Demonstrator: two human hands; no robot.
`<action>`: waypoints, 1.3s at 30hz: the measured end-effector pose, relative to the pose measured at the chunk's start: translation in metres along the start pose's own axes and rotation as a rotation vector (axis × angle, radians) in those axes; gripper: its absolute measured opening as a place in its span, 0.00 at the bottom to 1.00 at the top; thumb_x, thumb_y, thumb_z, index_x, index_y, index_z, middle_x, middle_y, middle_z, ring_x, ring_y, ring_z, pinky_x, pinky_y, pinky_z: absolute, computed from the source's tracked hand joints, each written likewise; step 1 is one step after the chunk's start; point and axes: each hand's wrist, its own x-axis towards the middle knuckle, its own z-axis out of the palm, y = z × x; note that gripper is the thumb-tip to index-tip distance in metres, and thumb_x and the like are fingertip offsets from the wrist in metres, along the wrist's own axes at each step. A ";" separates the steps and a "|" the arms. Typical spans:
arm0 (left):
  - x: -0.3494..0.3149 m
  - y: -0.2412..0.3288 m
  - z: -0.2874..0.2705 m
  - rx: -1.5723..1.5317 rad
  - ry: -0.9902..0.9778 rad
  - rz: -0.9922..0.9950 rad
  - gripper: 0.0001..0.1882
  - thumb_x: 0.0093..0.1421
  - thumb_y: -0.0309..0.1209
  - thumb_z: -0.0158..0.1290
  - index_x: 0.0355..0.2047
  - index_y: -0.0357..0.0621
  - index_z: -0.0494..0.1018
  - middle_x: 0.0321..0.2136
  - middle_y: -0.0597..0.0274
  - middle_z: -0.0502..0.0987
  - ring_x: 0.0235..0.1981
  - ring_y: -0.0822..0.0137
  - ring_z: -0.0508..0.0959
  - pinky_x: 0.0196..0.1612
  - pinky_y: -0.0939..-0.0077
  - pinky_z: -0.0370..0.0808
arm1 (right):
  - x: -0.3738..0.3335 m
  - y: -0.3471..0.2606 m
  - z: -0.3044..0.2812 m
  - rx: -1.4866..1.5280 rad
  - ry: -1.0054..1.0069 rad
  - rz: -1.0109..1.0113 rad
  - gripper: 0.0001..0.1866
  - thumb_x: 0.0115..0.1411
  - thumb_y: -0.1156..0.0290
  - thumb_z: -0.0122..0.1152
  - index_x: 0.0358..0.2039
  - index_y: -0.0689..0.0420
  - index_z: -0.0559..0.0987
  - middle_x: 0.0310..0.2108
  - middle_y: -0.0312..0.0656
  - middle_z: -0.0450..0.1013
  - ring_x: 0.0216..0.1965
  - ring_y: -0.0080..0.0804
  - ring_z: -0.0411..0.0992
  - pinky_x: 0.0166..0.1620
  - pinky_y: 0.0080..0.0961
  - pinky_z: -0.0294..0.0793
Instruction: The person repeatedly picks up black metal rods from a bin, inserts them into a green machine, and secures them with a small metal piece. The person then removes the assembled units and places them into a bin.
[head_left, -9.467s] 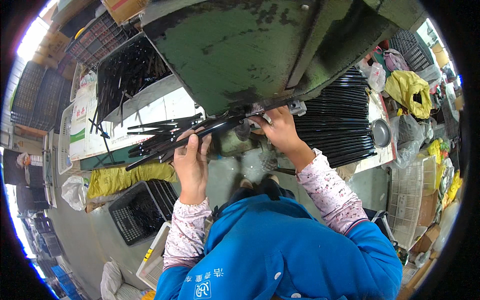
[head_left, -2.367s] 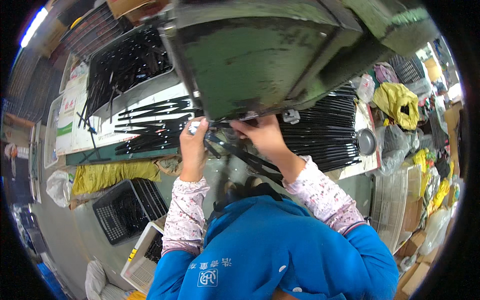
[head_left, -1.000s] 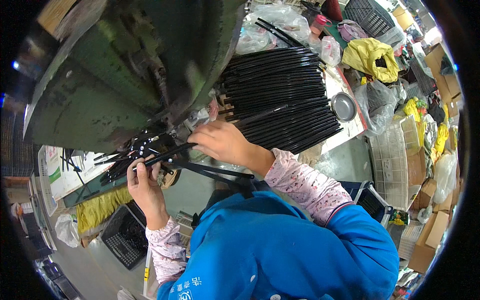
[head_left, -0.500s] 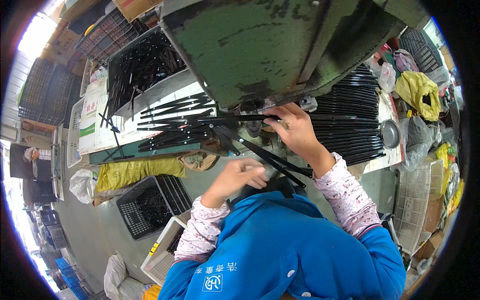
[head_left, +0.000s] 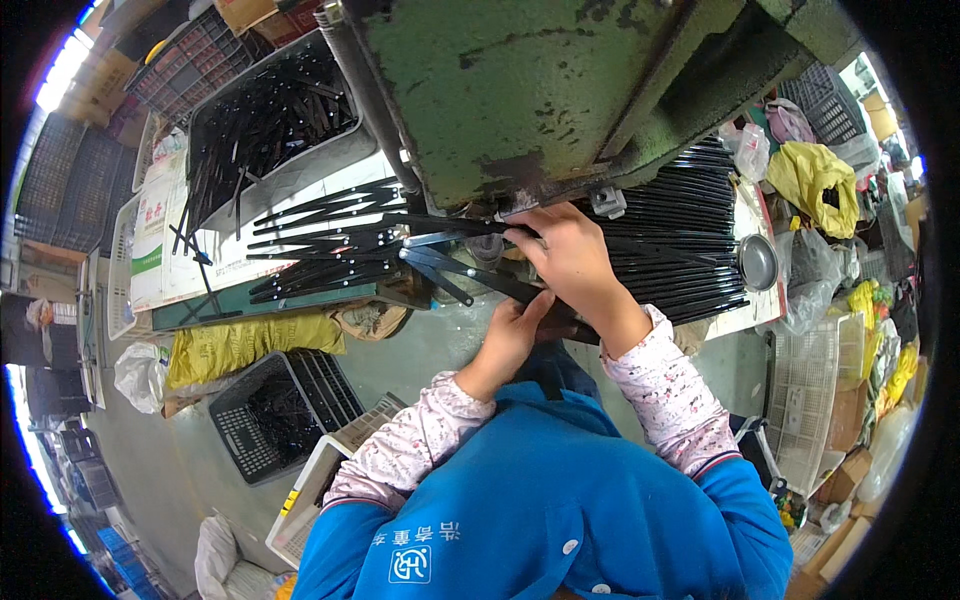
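Observation:
A linkage of flat black metal bars (head_left: 447, 264) joined by shiny rivets fans out below the green machine. My right hand (head_left: 572, 258) is closed on the end of its upper bar, right under the machine head; the fingertips are partly hidden there. Nearer my body, my left hand (head_left: 508, 338) pinches a lower bar of the same linkage, thumb on top. Left of the hands, several riveted black bars (head_left: 330, 240) lie crossed on the worktable. A dense row of straight black bars (head_left: 670, 235) lies to the right of my right hand.
The big green machine (head_left: 520, 100) overhangs the work from the far side. A grey bin (head_left: 290, 165) of loose black strips stands at the far left. A small round metal dish (head_left: 757, 262) sits at the table's right end. On the floor at left is a dark crate (head_left: 240, 435).
My left hand has moved right and forward from free air and closed on a lower bar. The linkage's lower bars have shifted. My right hand still holds the upper bar.

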 end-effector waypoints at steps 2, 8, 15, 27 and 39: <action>0.005 -0.005 0.006 -0.019 -0.006 0.046 0.18 0.69 0.34 0.42 0.38 0.27 0.73 0.32 0.55 0.79 0.32 0.63 0.81 0.41 0.71 0.80 | -0.003 -0.004 0.000 -0.010 -0.007 0.029 0.09 0.52 0.66 0.62 0.33 0.55 0.81 0.32 0.41 0.76 0.33 0.44 0.76 0.35 0.34 0.75; 0.025 -0.013 0.016 -0.109 0.015 0.176 0.19 0.70 0.34 0.41 0.29 0.33 0.73 0.26 0.63 0.76 0.26 0.75 0.74 0.30 0.77 0.73 | -0.013 -0.003 -0.012 0.036 0.019 0.075 0.10 0.50 0.66 0.64 0.30 0.57 0.81 0.33 0.42 0.75 0.37 0.42 0.74 0.38 0.32 0.74; 0.010 0.018 0.010 0.184 0.187 0.388 0.13 0.68 0.32 0.44 0.40 0.32 0.69 0.32 0.57 0.76 0.32 0.70 0.78 0.35 0.74 0.78 | -0.010 0.017 -0.012 0.548 -0.196 0.303 0.13 0.54 0.64 0.65 0.32 0.61 0.81 0.29 0.45 0.77 0.31 0.37 0.76 0.38 0.30 0.73; -0.032 0.090 -0.077 0.030 0.345 0.531 0.14 0.67 0.30 0.45 0.47 0.31 0.66 0.41 0.46 0.76 0.38 0.58 0.80 0.37 0.66 0.82 | -0.023 0.133 0.112 0.180 -0.125 0.057 0.19 0.57 0.73 0.55 0.50 0.60 0.73 0.50 0.52 0.70 0.52 0.52 0.67 0.54 0.40 0.65; -0.017 0.094 -0.081 -0.074 0.412 0.537 0.14 0.66 0.29 0.47 0.47 0.31 0.66 0.39 0.50 0.76 0.35 0.61 0.81 0.36 0.71 0.83 | 0.008 0.087 0.036 -0.103 -0.426 0.073 0.17 0.59 0.66 0.56 0.47 0.59 0.76 0.45 0.48 0.75 0.47 0.46 0.71 0.51 0.39 0.68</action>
